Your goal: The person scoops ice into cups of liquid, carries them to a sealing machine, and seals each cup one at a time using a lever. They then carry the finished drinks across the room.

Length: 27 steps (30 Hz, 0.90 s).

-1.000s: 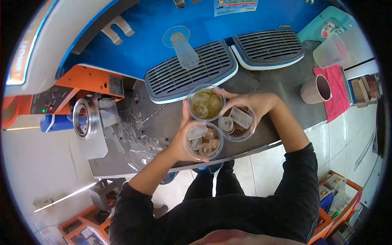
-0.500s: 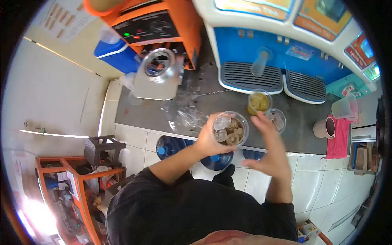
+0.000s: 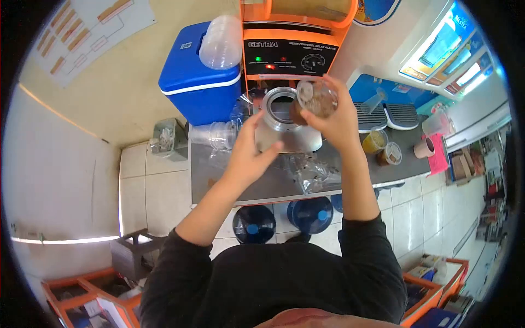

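My right hand [image 3: 340, 120] is closed round a clear plastic cup of brown iced drink [image 3: 320, 99], slightly blurred, at the right edge of the cup sealing machine's round metal holder [image 3: 278, 127]. Fingers spread and holding nothing, my left hand [image 3: 247, 156] is at the holder's left side. The orange cup sealing machine [image 3: 292, 54] has a black control panel with small lights lit. Further right on the counter stand a plastic cup of yellow drink [image 3: 374, 141] and another cup of brown drink [image 3: 389, 154].
A blue cooler box [image 3: 199, 76] with clear plastic domes [image 3: 221, 44] on it is left of the machine. Stacked clear cups [image 3: 214, 135] lie beside it. Crumpled plastic [image 3: 311, 172] lies near the counter [image 3: 246, 183] edge; large water bottles [image 3: 254, 224] stand below. A drink dispenser [image 3: 383, 90] is at right.
The view has swung left to the sealing machine. The cup of brown iced drink has passed from my left hand to my right and moved to the metal holder. My left hand has opened.
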{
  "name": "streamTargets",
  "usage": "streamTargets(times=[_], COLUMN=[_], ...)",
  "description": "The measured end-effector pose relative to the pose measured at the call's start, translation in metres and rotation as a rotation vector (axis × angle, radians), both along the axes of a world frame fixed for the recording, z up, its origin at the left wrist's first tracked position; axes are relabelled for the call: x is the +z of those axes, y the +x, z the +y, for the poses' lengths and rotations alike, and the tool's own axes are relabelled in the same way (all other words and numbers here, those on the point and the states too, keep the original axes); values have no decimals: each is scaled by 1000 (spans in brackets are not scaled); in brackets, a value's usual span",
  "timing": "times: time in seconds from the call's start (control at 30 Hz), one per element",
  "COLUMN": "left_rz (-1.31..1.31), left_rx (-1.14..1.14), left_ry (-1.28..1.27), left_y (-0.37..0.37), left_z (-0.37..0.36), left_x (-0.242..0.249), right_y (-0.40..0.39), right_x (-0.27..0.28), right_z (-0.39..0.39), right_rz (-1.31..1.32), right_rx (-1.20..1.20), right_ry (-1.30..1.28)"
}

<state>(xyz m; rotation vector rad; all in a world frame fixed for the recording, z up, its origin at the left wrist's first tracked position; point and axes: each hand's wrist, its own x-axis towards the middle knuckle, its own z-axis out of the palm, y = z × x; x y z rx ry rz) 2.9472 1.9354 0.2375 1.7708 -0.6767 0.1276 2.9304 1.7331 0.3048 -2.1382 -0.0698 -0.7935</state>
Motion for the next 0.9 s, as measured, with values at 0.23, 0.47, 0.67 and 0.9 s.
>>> streamTargets(times=[0.23, 0.47, 0.67, 0.9], left_rz=[307, 106, 246, 146], left_rx=[77, 281, 338, 420], left_ry=[72, 303, 247, 676], left_y=[23, 96, 128, 125], left_z=[62, 37, -3, -23], left_x=[-46, -58, -67, -45], right_y=[60, 72, 65, 70], right_x=[-64, -105, -109, -113], right_z=[12, 11, 9, 9], right_rz=[17, 212, 362, 296], right_rx=[-147, -126, -124, -74], right_ry=[-223, -332, -359, -314])
